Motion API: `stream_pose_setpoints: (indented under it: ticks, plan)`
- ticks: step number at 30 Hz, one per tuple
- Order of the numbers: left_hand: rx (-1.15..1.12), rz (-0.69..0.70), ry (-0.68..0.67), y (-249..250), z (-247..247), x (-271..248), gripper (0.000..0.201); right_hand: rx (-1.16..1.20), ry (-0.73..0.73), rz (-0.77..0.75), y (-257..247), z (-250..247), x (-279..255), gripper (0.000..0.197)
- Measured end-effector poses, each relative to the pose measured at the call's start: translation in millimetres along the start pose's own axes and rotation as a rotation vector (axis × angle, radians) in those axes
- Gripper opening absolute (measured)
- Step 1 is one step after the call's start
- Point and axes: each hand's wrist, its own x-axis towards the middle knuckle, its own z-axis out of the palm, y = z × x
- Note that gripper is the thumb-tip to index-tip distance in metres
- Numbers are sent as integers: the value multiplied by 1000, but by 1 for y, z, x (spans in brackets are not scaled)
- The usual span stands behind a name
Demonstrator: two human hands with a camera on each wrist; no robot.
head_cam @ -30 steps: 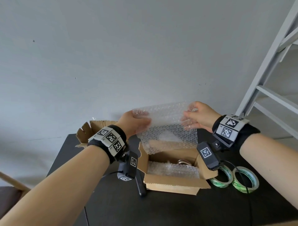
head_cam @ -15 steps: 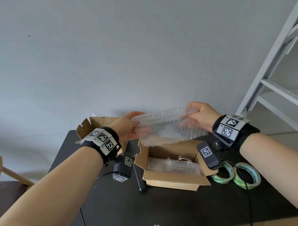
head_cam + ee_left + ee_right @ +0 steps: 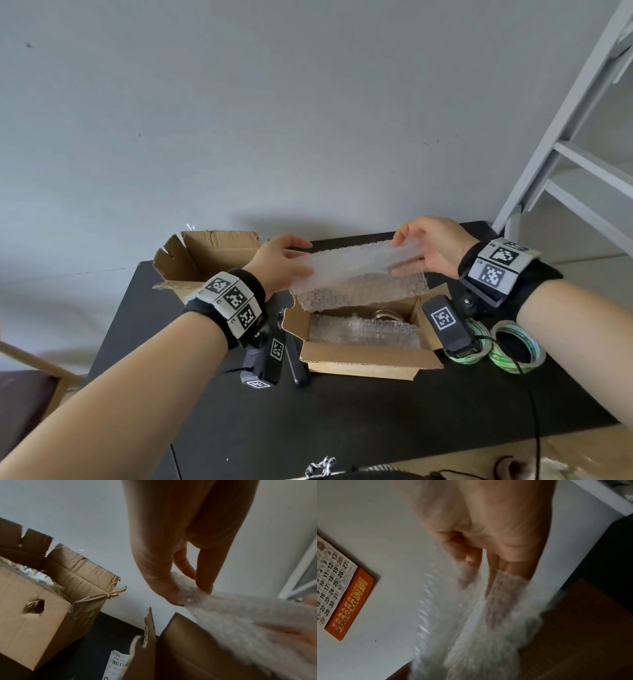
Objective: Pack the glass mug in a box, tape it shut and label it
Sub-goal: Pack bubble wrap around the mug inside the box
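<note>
A clear bubble wrap sheet [image 3: 356,274] is stretched between both hands just above the open cardboard box [image 3: 363,363]. My left hand [image 3: 284,263] pinches its left end, also seen in the left wrist view on the sheet [image 3: 223,609]. My right hand [image 3: 424,250] grips the right end, fingers showing through the sheet [image 3: 488,615]. Inside the box lies more bubble wrap [image 3: 363,332], with the glass mug's rim [image 3: 387,313] showing at the back.
A larger torn cardboard box [image 3: 205,253] stands at the table's back left. Two green tape rolls [image 3: 513,346] lie right of the packing box. A black pen-like tool [image 3: 296,359] lies left of it. A white ladder [image 3: 565,137] leans at the right.
Both hands have lowered the bubble wrap sheet from an upright hang to a flatter spread close over the box opening.
</note>
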Motion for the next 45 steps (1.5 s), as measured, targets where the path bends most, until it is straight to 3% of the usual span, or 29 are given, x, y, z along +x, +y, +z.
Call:
stream_pose_setpoints:
  ticks: [1,5,8,13,16,20,22,28,34,40,42,45]
  plan:
    - [80,26,-5,-2,3,0,32,-101,3,8,2,0,-4,25]
    - [400,144,-39,-8,15,-1,25,-958,13,-159,17,6,-16,14]
    - [570,186,-37,-12,25,-4,23,-1158,18,-158,34,15,-24,6]
    - [1043,286,-107,-27,44,-9,23,-1328,37,-129,64,26,-22,13]
    - [1137,419,-182,-38,59,-14,27,-1367,-37,-78,76,25,-17,19]
    - [1316,335,-383,-55,73,-18,51,-1447,-84,-57,82,26,-17,23]
    - [1411,333,-405,-60,77,-23,58,-1520,-114,-61,85,25,-19,26]
    - [1467,285,-347,-59,77,-33,62,-1726,-131,-259,87,31,-28,25]
    - [1486,257,-415,-59,78,-30,65,-1708,-253,82,83,35,-20,28]
    - [1488,270,-403,-62,80,-29,68,-1609,-49,-55,84,37,-27,27]
    - [1478,264,-407,-64,80,-29,67,-1642,-129,-86,85,38,-28,29]
    - [1474,242,-461,-67,79,-26,66,-1590,-287,31,89,39,-27,36]
